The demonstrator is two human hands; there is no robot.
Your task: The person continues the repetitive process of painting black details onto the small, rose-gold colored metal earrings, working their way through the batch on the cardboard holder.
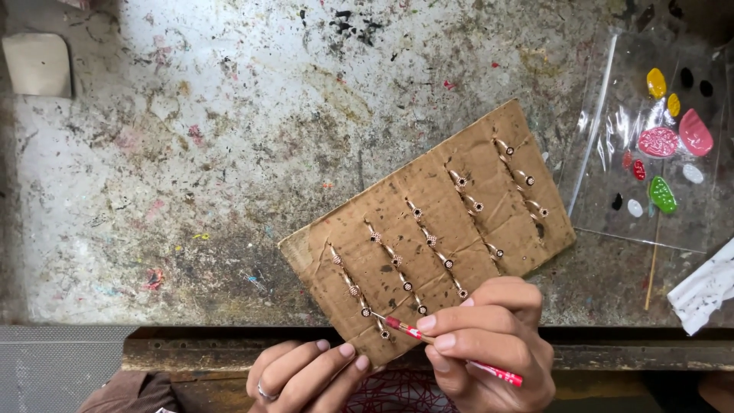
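— What's the biggest thing here?
— A worn, paint-flecked grey worktable (229, 153). On it lies a creased brown cardboard sheet (489, 191) with rows of small copper-coloured metal pieces (430, 239) stuck in, and to the right a clear plastic sheet (612, 199) dotted with coloured paint blobs.
— And the hands?
— The left hand (310, 375), ring on one finger, steadies the cardboard's near edge, fingers curled. The right hand (493, 348) pinches a thin red patterned stick (405, 330); its tip seems to touch the nearest piece, just left of the fingertips.
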